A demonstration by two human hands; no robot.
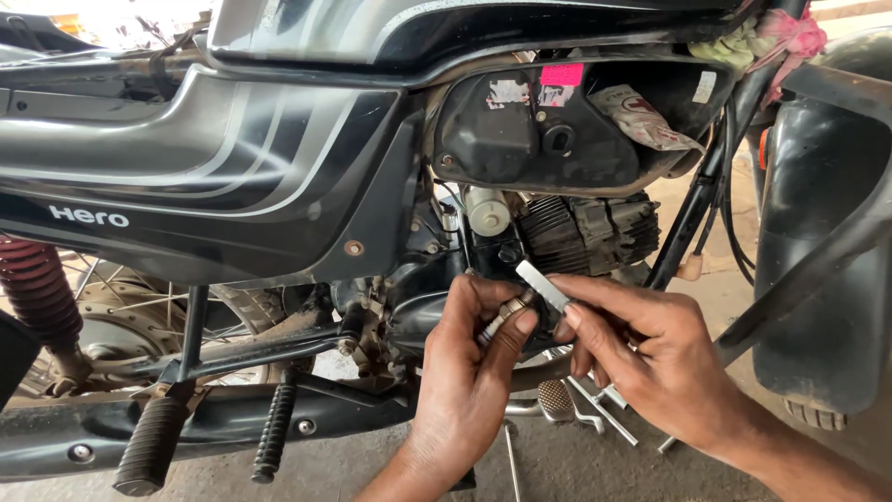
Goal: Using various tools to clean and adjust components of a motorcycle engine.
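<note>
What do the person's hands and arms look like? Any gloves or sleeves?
No gloves or sleeves show. The left hand and right hand are bare, and so are both forearms as far as the picture goes. No rings, watch or bands show. The fingernails are short, and the fingers look a bit grimy.

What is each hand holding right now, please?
Left hand: closed on a small metal spark plug.
Right hand: pinching a thin flat grey metal strip against the plug's tip.
</note>
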